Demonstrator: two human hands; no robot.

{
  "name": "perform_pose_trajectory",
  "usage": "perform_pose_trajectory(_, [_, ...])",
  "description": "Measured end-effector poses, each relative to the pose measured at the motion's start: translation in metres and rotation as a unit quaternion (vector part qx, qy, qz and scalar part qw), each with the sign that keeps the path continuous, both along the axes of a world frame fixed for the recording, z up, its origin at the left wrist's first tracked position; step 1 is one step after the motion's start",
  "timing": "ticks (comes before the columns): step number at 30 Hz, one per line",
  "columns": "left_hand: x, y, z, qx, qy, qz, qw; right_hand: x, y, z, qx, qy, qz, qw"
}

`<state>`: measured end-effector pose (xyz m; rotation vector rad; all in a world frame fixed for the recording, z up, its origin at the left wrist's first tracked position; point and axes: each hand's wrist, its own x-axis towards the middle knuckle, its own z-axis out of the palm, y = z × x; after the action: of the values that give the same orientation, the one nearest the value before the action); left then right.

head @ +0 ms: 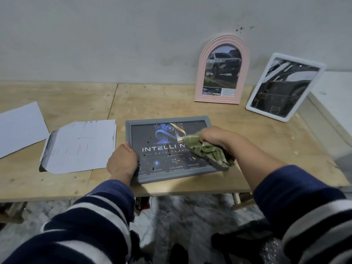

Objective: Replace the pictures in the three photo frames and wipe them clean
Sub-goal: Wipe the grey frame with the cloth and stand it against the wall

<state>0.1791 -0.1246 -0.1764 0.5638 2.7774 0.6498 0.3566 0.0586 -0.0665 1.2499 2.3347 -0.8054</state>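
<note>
- The grey frame (pixel 169 149) lies flat near the front edge of the wooden surface (pixel 152 103).
- The left hand (pixel 122 161) has its grip clenched on the frame's left edge.
- The right hand (pixel 213 137) clutches a green cloth (pixel 207 151) bunched on the glass.
- The pink arched frame (pixel 222 71) and the white frame (pixel 285 86) stand at the back, apparently leaning on the wall.
- Two paper sheets (pixel 80 145) lie at the left.
</note>
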Motion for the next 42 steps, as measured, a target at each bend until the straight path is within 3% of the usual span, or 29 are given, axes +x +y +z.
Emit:
perform_pose_trajectory(6, [-0.01,-0.005,-0.001,0.033,-0.038,-0.044,0.998,-0.071,-0.002,-0.019,0.055,0.099,-0.013,0.994])
perform_pose_trajectory(11, [-0.016,-0.01,-0.006,0.042,-0.023,-0.048,0.998,-0.082,-0.02,-0.048,0.104,0.02,0.074,0.992])
perform_pose_trajectory(16, [-0.01,-0.005,-0.003,0.036,-0.009,-0.01,0.999,-0.056,-0.044,-0.05,0.157,0.027,0.123,0.979])
perform_pose_trajectory(27, [-0.001,-0.007,-0.002,0.044,0.008,0.003,0.999,-0.024,-0.081,-0.042,0.134,-0.032,0.168,0.976])
perform_pose_trajectory(31, [-0.004,-0.009,-0.003,0.053,0.002,-0.012,0.998,-0.038,-0.058,-0.014,0.015,-0.073,0.165,0.983])
perform_pose_trajectory(35, [-0.009,-0.01,-0.004,0.062,-0.022,-0.031,0.997,-0.069,-0.037,0.007,-0.047,0.029,0.092,0.994])
perform_pose_trajectory(39, [-0.011,-0.012,-0.006,0.08,-0.038,-0.034,0.995,-0.116,-0.037,-0.011,0.058,0.105,0.082,0.989])
perform_pose_trajectory(42, [-0.011,-0.013,-0.006,0.081,-0.022,-0.036,0.996,-0.13,-0.054,-0.033,0.091,0.081,0.095,0.988])
